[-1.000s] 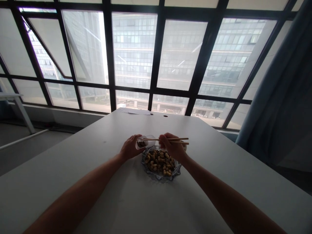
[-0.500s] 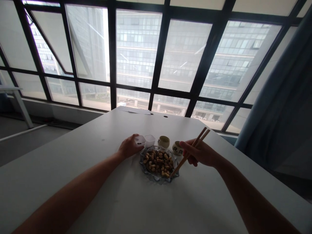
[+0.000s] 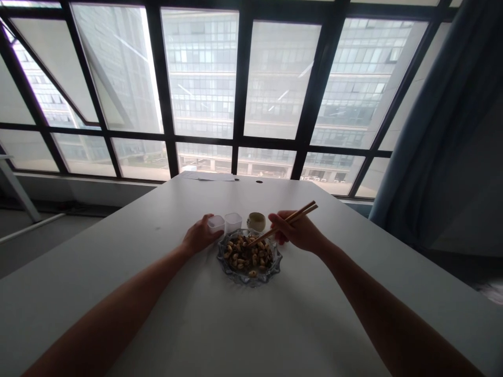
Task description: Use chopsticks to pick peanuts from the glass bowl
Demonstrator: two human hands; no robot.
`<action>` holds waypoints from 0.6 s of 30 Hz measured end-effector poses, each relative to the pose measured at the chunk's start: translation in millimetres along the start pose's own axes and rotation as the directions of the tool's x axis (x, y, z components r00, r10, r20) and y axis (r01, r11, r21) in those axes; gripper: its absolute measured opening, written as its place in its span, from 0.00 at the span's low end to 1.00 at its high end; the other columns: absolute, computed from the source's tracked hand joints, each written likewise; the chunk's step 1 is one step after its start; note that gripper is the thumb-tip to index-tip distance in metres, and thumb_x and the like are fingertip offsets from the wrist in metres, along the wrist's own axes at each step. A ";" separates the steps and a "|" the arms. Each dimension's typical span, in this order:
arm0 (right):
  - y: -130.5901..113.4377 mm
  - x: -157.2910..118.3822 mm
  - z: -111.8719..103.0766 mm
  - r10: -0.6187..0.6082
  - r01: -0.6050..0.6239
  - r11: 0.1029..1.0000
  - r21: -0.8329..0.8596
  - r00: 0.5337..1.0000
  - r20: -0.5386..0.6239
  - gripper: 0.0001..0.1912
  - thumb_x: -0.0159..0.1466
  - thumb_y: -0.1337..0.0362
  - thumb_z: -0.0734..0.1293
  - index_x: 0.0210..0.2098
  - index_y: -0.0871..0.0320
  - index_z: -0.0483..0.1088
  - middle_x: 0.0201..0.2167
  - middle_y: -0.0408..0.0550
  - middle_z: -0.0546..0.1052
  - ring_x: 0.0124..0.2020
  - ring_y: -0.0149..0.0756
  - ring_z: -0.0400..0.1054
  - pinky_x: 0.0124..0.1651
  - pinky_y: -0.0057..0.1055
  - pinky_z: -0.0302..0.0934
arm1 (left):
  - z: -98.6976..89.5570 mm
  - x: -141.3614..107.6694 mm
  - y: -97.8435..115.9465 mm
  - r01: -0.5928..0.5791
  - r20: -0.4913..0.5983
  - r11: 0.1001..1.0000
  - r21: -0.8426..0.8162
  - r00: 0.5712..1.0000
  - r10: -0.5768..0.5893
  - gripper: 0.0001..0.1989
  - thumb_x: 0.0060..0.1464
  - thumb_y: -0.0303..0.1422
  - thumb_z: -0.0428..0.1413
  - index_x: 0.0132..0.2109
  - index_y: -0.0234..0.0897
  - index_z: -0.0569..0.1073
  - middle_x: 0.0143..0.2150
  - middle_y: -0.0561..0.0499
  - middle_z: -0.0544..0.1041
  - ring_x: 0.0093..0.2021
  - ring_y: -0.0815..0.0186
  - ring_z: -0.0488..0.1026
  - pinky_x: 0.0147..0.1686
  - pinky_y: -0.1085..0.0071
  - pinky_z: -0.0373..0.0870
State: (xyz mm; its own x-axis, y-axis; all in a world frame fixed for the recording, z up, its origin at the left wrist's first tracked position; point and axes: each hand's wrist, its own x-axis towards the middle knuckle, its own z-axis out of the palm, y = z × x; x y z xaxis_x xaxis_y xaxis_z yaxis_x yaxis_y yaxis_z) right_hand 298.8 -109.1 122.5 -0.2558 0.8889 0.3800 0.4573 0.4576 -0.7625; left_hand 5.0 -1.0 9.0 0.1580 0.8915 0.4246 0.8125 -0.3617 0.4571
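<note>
A scalloped glass bowl (image 3: 250, 280) on the white table holds peanuts (image 3: 254, 257) and darker small pieces. My right hand (image 3: 295, 230) grips a pair of wooden chopsticks (image 3: 296, 215), whose tips reach down into the middle of the bowl. Behind the bowl's left side, my left hand (image 3: 199, 234) has its fingers around a small clear plastic cup (image 3: 216, 224). A second clear cup (image 3: 233, 222) stands directly to the right of that one. Farther right is a small cream ceramic cup (image 3: 257, 222). The second ceramic cup is hidden behind my right hand.
The white table (image 3: 236, 324) stretches back to large windows. White paper (image 3: 212, 177) lies at its far edge, left of a dark round hole (image 3: 259, 181). A blue curtain (image 3: 424, 125) hangs at the right.
My right hand has moved left, and the chopstick tips have gone from the bowl's right front edge to its middle. The view has shifted slightly. My left hand stays at the clear cup.
</note>
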 end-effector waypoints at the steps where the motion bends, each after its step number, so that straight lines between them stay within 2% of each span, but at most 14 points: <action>1: -2.5 -0.6 -2.2 0.012 -0.012 1.000 0.015 1.000 0.021 0.31 0.60 0.37 0.64 0.24 0.60 0.71 0.15 0.45 0.74 0.14 0.29 0.69 0.17 0.22 0.62 | 0.0 0.1 0.0 -0.003 0.002 1.000 0.005 1.000 0.003 0.35 0.50 0.50 0.59 0.61 0.37 0.64 0.43 0.41 0.80 0.43 0.51 0.78 0.42 0.59 0.73; 3: -6.9 -2.0 -5.5 0.045 -0.051 0.998 0.048 0.991 0.122 0.32 0.60 0.36 0.63 0.24 0.61 0.71 0.15 0.45 0.74 0.14 0.29 0.68 0.16 0.23 0.62 | -0.5 0.2 0.8 -0.005 0.004 1.000 0.011 1.000 0.005 0.35 0.51 0.50 0.59 0.61 0.37 0.64 0.43 0.41 0.79 0.43 0.51 0.78 0.42 0.59 0.73; 6: -9.5 -3.5 -5.9 0.095 -0.116 0.992 0.047 0.942 0.322 0.32 0.60 0.36 0.63 0.24 0.61 0.71 0.15 0.44 0.74 0.13 0.29 0.68 0.17 0.24 0.63 | -1.8 -0.3 2.4 -0.002 0.021 1.000 0.017 1.000 0.001 0.35 0.51 0.49 0.59 0.61 0.36 0.63 0.44 0.40 0.79 0.43 0.52 0.78 0.42 0.60 0.73; 8: -8.4 -3.7 -4.5 0.109 -0.125 0.992 0.018 0.921 0.374 0.31 0.60 0.37 0.63 0.25 0.61 0.71 0.16 0.44 0.75 0.14 0.28 0.69 0.18 0.23 0.64 | -2.2 -0.8 2.8 -0.001 0.031 1.000 0.022 1.000 0.000 0.35 0.52 0.49 0.59 0.61 0.35 0.63 0.45 0.40 0.79 0.44 0.52 0.78 0.43 0.60 0.73; 15: -0.9 -2.8 -15.6 0.124 -0.102 0.991 -0.083 0.938 0.324 0.32 0.61 0.36 0.62 0.26 0.61 0.70 0.18 0.45 0.75 0.16 0.29 0.70 0.20 0.25 0.65 | -1.2 -0.9 1.5 -0.009 0.032 0.999 0.033 0.999 0.008 0.36 0.52 0.50 0.58 0.62 0.36 0.62 0.46 0.40 0.79 0.45 0.53 0.77 0.44 0.61 0.72; 18: -0.3 -3.1 -20.8 0.123 -0.087 0.985 -0.147 0.959 0.254 0.32 0.61 0.36 0.62 0.26 0.61 0.70 0.18 0.46 0.75 0.17 0.30 0.70 0.21 0.25 0.65 | -0.8 -0.5 1.1 -0.008 0.028 0.999 0.034 1.000 0.007 0.36 0.52 0.50 0.58 0.62 0.36 0.62 0.46 0.40 0.79 0.46 0.52 0.77 0.44 0.60 0.72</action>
State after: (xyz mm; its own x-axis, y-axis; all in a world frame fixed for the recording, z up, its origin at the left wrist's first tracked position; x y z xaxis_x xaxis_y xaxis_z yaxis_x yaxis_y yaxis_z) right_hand 317.2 -111.6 132.5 -0.4057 0.9036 0.1377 0.5978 0.3763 -0.7079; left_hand 5.4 -2.0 9.9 0.1793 0.8962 0.4058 0.8299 -0.3593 0.4268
